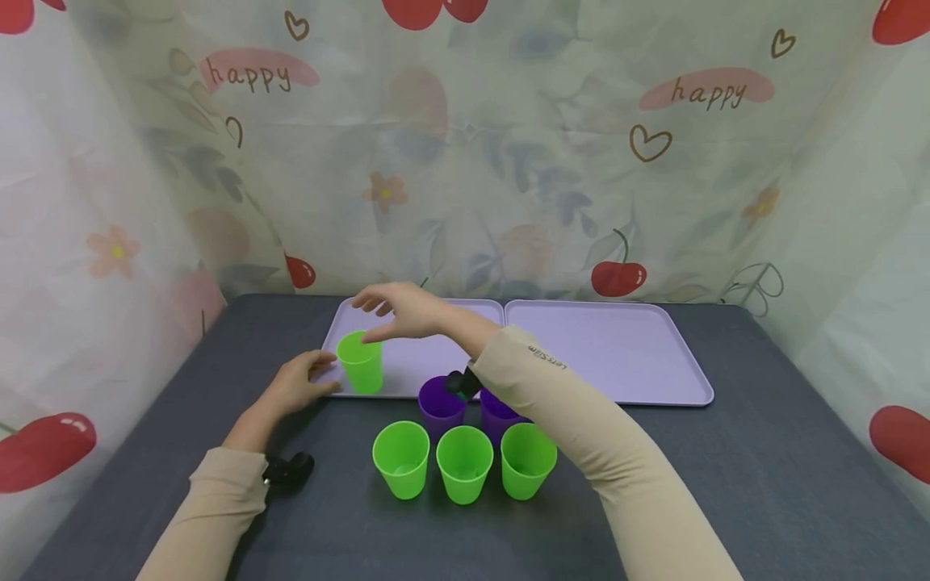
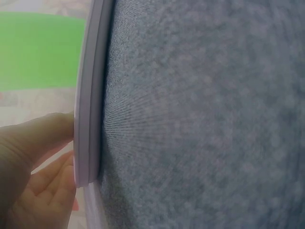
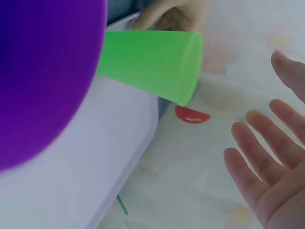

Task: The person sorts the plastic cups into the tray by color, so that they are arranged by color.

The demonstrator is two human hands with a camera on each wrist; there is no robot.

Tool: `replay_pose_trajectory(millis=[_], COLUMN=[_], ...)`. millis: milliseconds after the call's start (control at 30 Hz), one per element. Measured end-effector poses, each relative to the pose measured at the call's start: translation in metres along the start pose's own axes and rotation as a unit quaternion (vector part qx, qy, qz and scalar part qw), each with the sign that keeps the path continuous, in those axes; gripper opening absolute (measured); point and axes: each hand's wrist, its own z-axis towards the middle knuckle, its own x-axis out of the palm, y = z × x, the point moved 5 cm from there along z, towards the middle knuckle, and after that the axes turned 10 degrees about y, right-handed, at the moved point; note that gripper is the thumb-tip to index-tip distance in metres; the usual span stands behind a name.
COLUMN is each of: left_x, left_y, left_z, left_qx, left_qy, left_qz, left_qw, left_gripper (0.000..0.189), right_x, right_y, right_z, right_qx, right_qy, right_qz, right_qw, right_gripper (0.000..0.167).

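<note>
A green cup point(image 1: 363, 367) stands upright on the left lilac tray point(image 1: 421, 363), near its front left corner. My right hand point(image 1: 407, 311) is above and behind this cup, fingers spread and holding nothing; in the right wrist view the same hand point(image 3: 271, 167) is apart from the green cup point(image 3: 147, 64). At the tray's left front corner is my left hand point(image 1: 294, 386), its fingers and thumb parted. In the left wrist view the thumb of this hand point(image 2: 38, 143) touches the tray's rim point(image 2: 88, 105), and the green cup point(image 2: 40, 52) is beyond it.
Three green cups point(image 1: 464, 464) form a row in front of the trays. Behind them stand two purple cups point(image 1: 441, 407), one partly covered by my right sleeve point(image 1: 581, 420). A second lilac tray point(image 1: 603, 347) lies to the right. Patterned cloth point(image 1: 465, 161) hangs behind the dark table point(image 1: 334, 532).
</note>
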Motion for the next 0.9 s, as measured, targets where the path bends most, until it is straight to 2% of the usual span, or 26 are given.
replay_pose_trajectory(millis=[167, 400, 900], left_x=[0.001, 0.001, 0.000], left_y=[0.001, -0.001, 0.001], left_z=[0.001, -0.001, -0.001], left_qx=[-0.001, 0.002, 0.004], left_qy=[-0.002, -0.003, 0.000], left_qz=[0.000, 0.001, 0.005], left_qw=[1.0000, 1.0000, 1.0000], left_gripper=[0.044, 0.044, 0.044], right_x=[-0.011, -0.017, 0.003], right_y=[-0.007, -0.014, -0.030], right_z=[-0.024, -0.066, -0.154], right_qx=[-0.013, -0.020, -0.024], right_qy=[-0.025, -0.059, -0.092], right_qz=[0.030, 0.063, 0.093], right_qw=[0.9992, 0.9960, 0.9911], right_gripper=[0.043, 0.039, 0.036])
